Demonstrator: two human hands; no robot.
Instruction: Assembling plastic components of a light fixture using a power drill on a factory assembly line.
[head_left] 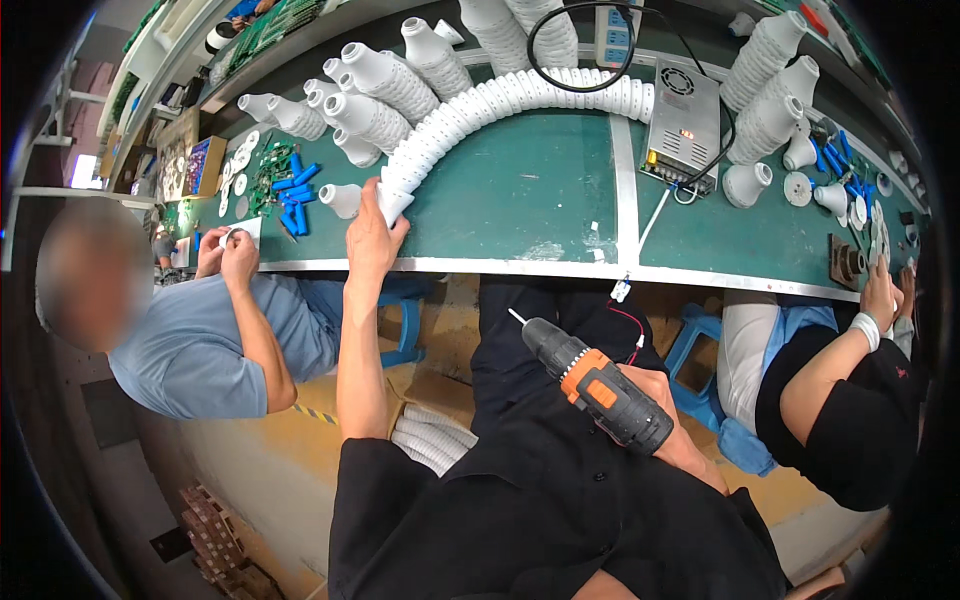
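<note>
Right hand (668,418): closed round the grip of a black-and-orange cordless drill (596,384), held over the lap, bit pointing up-left toward the worktop edge. Left hand (372,232): extended to the green worktop (520,190), fingers gripping the end piece of a long curved row of nested white lamp housings (480,105). Beyond: further white housings in stacks (375,85), a perforated metal power supply box (683,115), blue cylindrical parts (293,192). Co-workers seated either side.
</note>
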